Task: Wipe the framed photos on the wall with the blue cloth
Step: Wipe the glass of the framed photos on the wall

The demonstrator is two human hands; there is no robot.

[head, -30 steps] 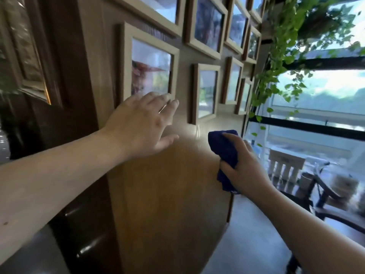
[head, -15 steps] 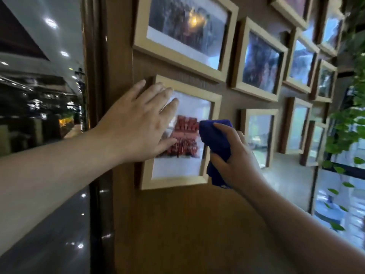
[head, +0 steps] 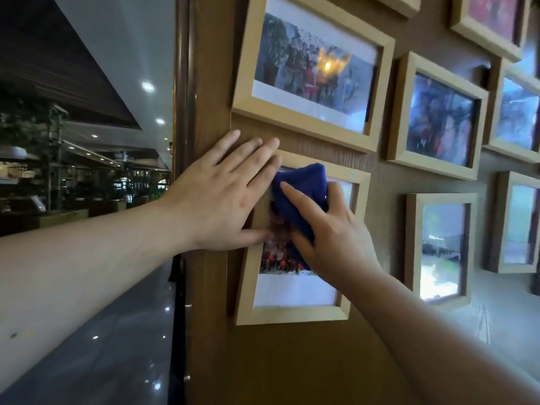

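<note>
A light wooden framed photo (head: 295, 314) hangs low on the brown wooden wall (head: 292, 366). My right hand (head: 336, 241) presses a bunched blue cloth (head: 304, 188) against the upper part of its glass. My left hand (head: 222, 200) lies flat with fingers spread over the frame's top left corner and left edge, holding it against the wall. The cloth and both hands hide much of the picture. Above it hangs a larger framed photo (head: 309, 68).
Several more framed photos hang to the right, among them one at mid height (head: 438, 118) and one lower (head: 441, 249). The wall ends at a dark wooden post (head: 181, 83) on the left; beyond it is a dim hall with ceiling lights.
My right hand has carried the cloth left and up from the frame's right edge onto the glass. My left hand has stayed on the frame's left side. The view has come closer.
</note>
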